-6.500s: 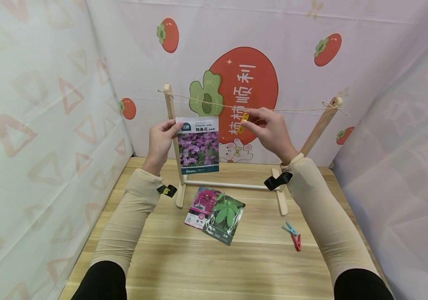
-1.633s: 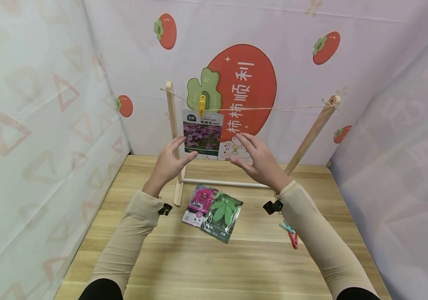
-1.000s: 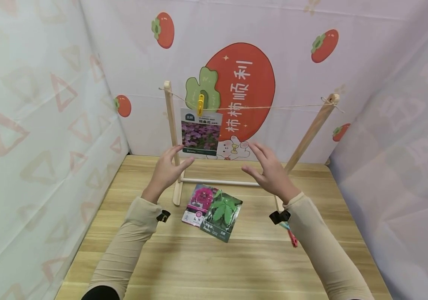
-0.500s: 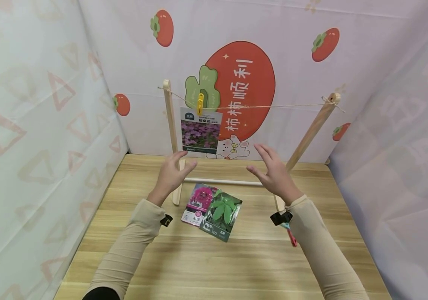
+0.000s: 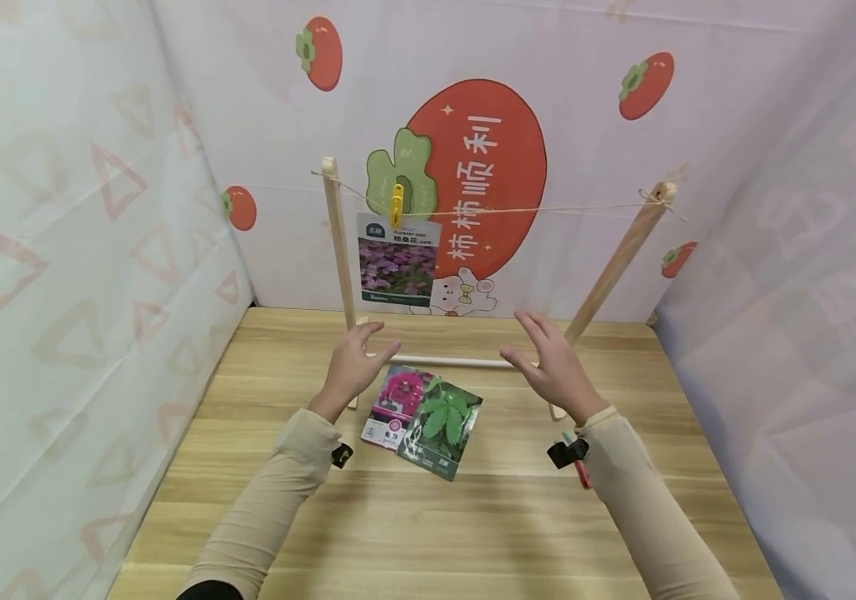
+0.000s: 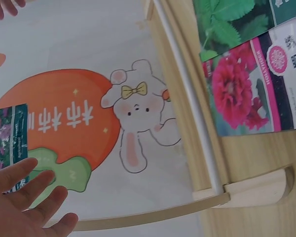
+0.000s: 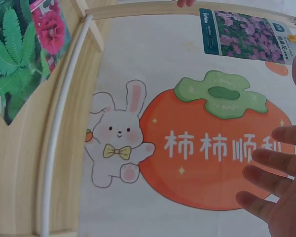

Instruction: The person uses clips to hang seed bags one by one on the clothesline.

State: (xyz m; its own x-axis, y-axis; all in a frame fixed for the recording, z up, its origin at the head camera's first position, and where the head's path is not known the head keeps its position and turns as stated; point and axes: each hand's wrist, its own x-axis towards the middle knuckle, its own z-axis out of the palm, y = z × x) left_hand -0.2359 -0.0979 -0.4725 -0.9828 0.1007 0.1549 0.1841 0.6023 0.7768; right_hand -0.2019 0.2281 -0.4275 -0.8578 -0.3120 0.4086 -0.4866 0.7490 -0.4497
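A purple-flower seed packet [image 5: 398, 265] hangs from the string [image 5: 503, 211], clipped by a yellow clothespin [image 5: 397, 206]. My left hand [image 5: 352, 367] is held below it by the rack's left post, fingers spread and holding nothing. To the right, my right hand [image 5: 557, 367] is likewise empty, its fingers extended in front of the right post. Between and below the hands, a green-leaf seed packet [image 5: 441, 427] overlaps a pink-flower seed packet [image 5: 395, 407] on the table. A red clothespin [image 5: 582, 472] and a blue one [image 5: 568, 437] lie partly hidden behind the right wrist.
The wooden rack stands at the back of the table [image 5: 428, 533], its left post [image 5: 339, 242] and right post [image 5: 618, 258] joined low down by a white rod [image 5: 458, 362]. A printed cloth [image 5: 585, 150] walls in the back and sides.
Earlier my left hand held the purple-flower packet and my right hand the yellow clothespin; now both hang on the string. Both hands have let go and moved down, the right one also outward.
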